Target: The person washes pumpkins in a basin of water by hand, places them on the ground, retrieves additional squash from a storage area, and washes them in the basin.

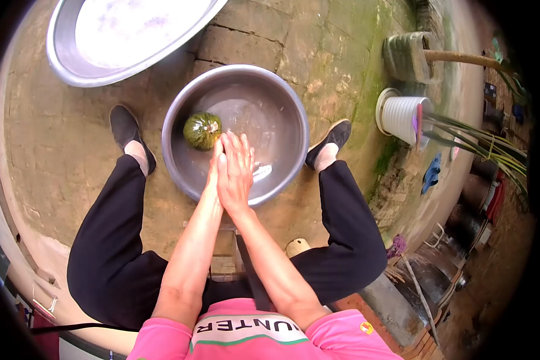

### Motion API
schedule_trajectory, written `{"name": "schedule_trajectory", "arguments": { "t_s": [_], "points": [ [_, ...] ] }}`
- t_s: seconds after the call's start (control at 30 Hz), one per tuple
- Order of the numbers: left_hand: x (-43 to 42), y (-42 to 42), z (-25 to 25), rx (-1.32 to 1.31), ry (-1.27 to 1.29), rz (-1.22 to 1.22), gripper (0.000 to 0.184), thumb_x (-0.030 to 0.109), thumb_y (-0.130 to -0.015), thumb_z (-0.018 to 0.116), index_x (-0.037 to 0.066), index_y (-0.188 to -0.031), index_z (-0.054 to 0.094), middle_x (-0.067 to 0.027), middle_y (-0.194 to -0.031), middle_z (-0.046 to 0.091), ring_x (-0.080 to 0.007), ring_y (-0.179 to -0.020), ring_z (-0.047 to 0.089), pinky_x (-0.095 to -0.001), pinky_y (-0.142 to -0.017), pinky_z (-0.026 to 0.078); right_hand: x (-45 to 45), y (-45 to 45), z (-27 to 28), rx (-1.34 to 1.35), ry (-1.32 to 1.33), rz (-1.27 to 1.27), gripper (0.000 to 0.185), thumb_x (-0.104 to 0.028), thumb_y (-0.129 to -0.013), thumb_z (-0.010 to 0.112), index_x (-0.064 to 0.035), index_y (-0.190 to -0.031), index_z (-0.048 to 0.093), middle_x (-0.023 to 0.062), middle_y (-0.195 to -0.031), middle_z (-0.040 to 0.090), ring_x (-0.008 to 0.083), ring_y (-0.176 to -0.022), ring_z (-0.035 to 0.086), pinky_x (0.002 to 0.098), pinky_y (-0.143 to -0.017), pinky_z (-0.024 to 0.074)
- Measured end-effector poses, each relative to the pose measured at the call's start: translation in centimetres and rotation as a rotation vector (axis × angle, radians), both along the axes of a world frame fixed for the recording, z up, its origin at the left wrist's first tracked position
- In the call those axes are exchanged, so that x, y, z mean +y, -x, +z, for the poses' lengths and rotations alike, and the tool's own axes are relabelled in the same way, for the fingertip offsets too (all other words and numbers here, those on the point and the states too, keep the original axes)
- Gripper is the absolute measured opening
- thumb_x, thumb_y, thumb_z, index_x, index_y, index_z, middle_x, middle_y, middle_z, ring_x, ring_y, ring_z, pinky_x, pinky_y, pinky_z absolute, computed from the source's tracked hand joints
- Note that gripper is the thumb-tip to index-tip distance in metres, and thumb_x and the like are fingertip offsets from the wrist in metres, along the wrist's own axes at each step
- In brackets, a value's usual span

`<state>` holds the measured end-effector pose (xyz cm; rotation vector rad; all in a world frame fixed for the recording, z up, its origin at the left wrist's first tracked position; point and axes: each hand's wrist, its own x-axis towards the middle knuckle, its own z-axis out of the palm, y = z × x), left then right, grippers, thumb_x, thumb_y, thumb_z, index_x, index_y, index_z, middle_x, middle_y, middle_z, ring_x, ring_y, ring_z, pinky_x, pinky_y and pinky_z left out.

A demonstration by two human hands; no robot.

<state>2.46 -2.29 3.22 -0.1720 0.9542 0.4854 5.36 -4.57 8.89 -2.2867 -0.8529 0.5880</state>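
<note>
Over the near part of a round metal basin [290, 102], my two hands are pressed palm to palm. My left hand [215, 165] is mostly covered, its fingers straight and lying against the other palm. On top and to the right lies my right hand [237, 171], its fingers stretched out and pointing away from me. Neither hand shows anything held. A round dark green gourd [201, 131] with a shiny wet skin rests in the left side of the basin, just beyond my fingertips. Some shallow water seems to glint on the basin's bottom.
A larger metal tub [96, 75] with whitish contents stands at the upper left. Potted plants in a clear container [402, 58] and a white ribbed pot [402, 115] line the right side. My shoes are on both sides of the basin. A blue object [431, 174] lies at the right.
</note>
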Motion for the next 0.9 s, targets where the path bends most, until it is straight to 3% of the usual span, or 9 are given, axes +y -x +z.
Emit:
{"name": "schedule_trajectory", "arguments": {
  "t_s": [0.17,0.23,0.33,0.43,0.53,0.63,0.77,0.83,0.9],
  "points": [
    [2.6,1.2,1.3,0.08,-0.088,-0.458,0.063,0.057,-0.093,0.064,0.012,-0.136,0.053,-0.0077,-0.119,0.067,-0.0205,-0.103,0.067,-0.0424,-0.08,0.059,2.7,-8.1,-4.0,0.517,0.199,-0.066,0.046,-0.039,-0.104,0.047,-0.0047,-0.108,0.078,0.0153,-0.1,0.076,0.0347,-0.098,0.072,0.0408,-0.092,0.0513],
    [2.7,0.6,1.5,-0.088,-0.154,-0.403,0.063,0.06,-0.093,0.062,0.008,-0.128,0.059,-0.013,-0.1,0.071,-0.0245,-0.08,0.071,-0.0331,-0.056,0.054,2.5,-12.1,-7.2,0.978,0.106,-0.051,0.049,-0.04,-0.103,0.05,0.0016,-0.102,0.077,0.0165,-0.096,0.076,0.0242,-0.091,0.071,0.0383,-0.087,0.0533],
    [3.7,0.6,2.7,-0.196,-0.075,-0.411,0.062,0.063,-0.092,0.059,0.004,-0.113,0.063,-0.0165,-0.09,0.069,-0.0268,-0.069,0.067,-0.0308,-0.049,0.047,1.9,-14.4,-8.8,0.045,0.095,-0.105,0.031,-0.031,-0.099,0.058,-0.0057,-0.102,0.075,0.0208,-0.098,0.072,0.0389,-0.091,0.07,0.0453,-0.082,0.054],
    [3.1,1.2,0.8,-0.137,-0.017,-0.354,0.068,0.067,-0.092,0.054,0.003,-0.114,0.064,-0.0199,-0.091,0.069,-0.0293,-0.068,0.066,-0.0306,-0.048,0.044,0.0,-15.2,-11.8,-0.068,0.029,-0.294,0.029,-0.029,-0.101,0.058,-0.0055,-0.101,0.075,0.017,-0.099,0.074,0.0354,-0.088,0.072,0.0434,-0.08,0.0546],
    [2.9,2.0,-0.1,-0.124,0.089,-0.28,0.065,0.065,-0.092,0.055,0.004,-0.11,0.064,-0.0186,-0.088,0.069,-0.0281,-0.062,0.063,-0.0323,-0.047,0.044,-1.2,-13.5,-12.8,1.303,-0.152,-0.838,0.049,-0.043,-0.104,0.056,0.0011,-0.092,0.074,0.0153,-0.092,0.076,0.0288,-0.084,0.074,0.038,-0.079,0.058],
    [2.7,1.6,0.2,0.005,0.141,-0.305,0.065,0.069,-0.09,0.055,0.008,-0.11,0.066,-0.0171,-0.096,0.069,-0.0264,-0.066,0.061,-0.0317,-0.047,0.042,-1.8,-10.9,-9.8,1.698,-0.593,-0.653,0.054,-0.042,-0.103,0.056,0.0012,-0.074,0.071,0.0209,-0.086,0.075,0.0307,-0.08,0.074,0.039,-0.08,0.0589],
    [2.6,0.8,-0.7,0.08,0.136,-0.226,0.06,0.067,-0.094,0.055,0.015,-0.122,0.064,-0.0083,-0.12,0.068,-0.0222,-0.107,0.066,-0.041,-0.087,0.055,0.1,-4.9,-0.5,0.576,-0.292,-0.208,0.036,-0.027,-0.105,0.05,-0.0034,-0.101,0.078,0.0138,-0.102,0.077,0.0289,-0.107,0.072,0.04,-0.097,0.0531],
    [0.2,1.3,-4.0,-0.016,-0.048,-0.07,0.06,0.064,-0.098,0.053,0.018,-0.137,0.056,-0.0078,-0.136,0.06,-0.0215,-0.124,0.057,-0.0388,-0.104,0.048,0.5,-2.8,-0.4,-0.005,-0.177,0.117,0.029,-0.022,-0.103,0.052,-0.0083,-0.12,0.072,0.008,-0.12,0.073,0.0306,-0.126,0.061,0.0427,-0.113,0.0385],
    [0.5,1.6,-2.6,-0.034,-0.122,-0.111,0.063,0.061,-0.1,0.053,0.018,-0.146,0.05,-0.0073,-0.144,0.055,-0.0213,-0.131,0.053,-0.0377,-0.112,0.045,1.7,-2.5,-0.3,-0.311,-0.123,0.114,0.031,-0.026,-0.103,0.052,-0.008,-0.115,0.074,0.0101,-0.12,0.072,0.0317,-0.121,0.064,0.0448,-0.106,0.0443]
  ]
}}
